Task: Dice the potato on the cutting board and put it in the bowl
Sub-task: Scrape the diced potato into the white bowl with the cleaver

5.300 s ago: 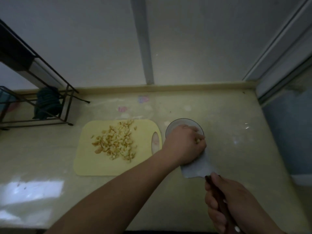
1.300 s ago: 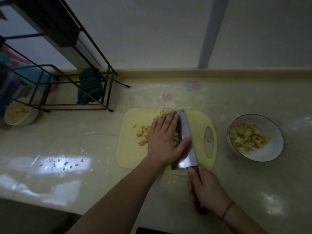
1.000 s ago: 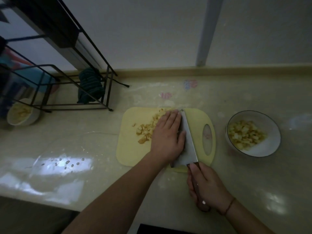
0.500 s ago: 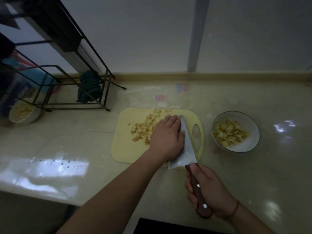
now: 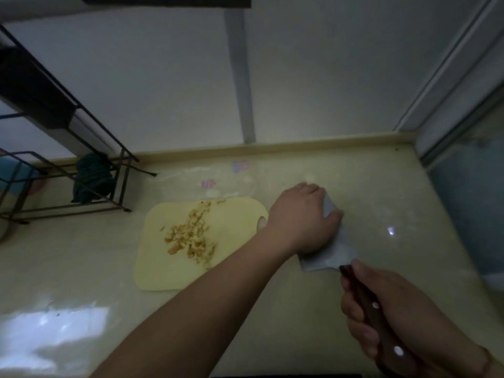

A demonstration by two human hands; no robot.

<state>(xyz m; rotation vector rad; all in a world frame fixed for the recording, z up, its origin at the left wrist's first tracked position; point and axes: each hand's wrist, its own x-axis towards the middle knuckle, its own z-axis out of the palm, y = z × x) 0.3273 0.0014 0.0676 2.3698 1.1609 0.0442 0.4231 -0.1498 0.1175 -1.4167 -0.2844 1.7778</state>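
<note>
A person's left hand lies palm-down on the flat grey blade of a broad cleaver, thumb hooked over the blade's right edge; whether the fingers cup anything beneath cannot be told. The right hand is wrapped around the cleaver's dark wooden riveted handle at the near right, holding the blade level over the glossy pale yellow bench, just right of the pale yellow plastic cutting board. A loose heap of diced yellow potato sits on the board's middle. The bowl is hidden from view. At the far left stands a black wire rack with a dark green cloth bunched on it.
</note>
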